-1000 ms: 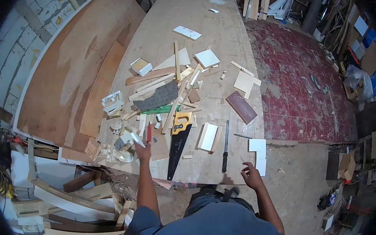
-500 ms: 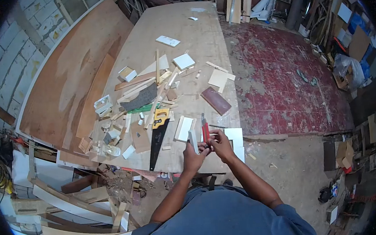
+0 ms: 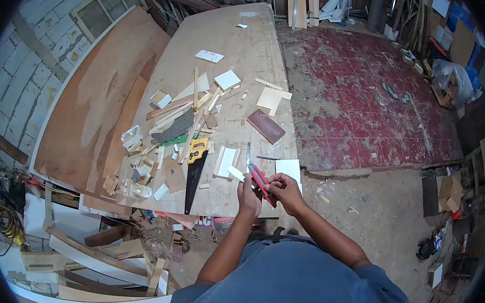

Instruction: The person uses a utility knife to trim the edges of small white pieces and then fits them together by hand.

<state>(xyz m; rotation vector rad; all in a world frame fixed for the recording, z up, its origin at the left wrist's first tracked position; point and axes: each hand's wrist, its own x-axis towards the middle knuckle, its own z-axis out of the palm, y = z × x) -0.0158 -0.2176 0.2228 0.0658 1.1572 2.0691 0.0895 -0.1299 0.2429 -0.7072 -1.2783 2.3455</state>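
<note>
In the head view, my right hand point(image 3: 286, 192) is closed around a red utility knife point(image 3: 260, 179). The knife's blade is extended and points away from me over the table edge. My left hand point(image 3: 248, 198) is closed just beside it, with a small white strip point(image 3: 236, 173) sticking out past its fingers. Both hands are close together, and the knife's handle lies between them. Past the strip, a white block with a wooden edge point(image 3: 228, 162) lies on the table. A handsaw point(image 3: 196, 175) with a yellow handle rests to the left.
The wooden table point(image 3: 246, 54) carries scattered wood offcuts, a brown sanding block point(image 3: 266, 126) and a dark grey piece point(image 3: 173, 127). A white panel point(image 3: 288, 170) lies at the near right corner. A large plywood sheet point(image 3: 90, 95) leans along the left side.
The knife has tilted, its blade end swinging left and its handle end coming down right. The white strip now leans further left. My head view has shifted slightly.
</note>
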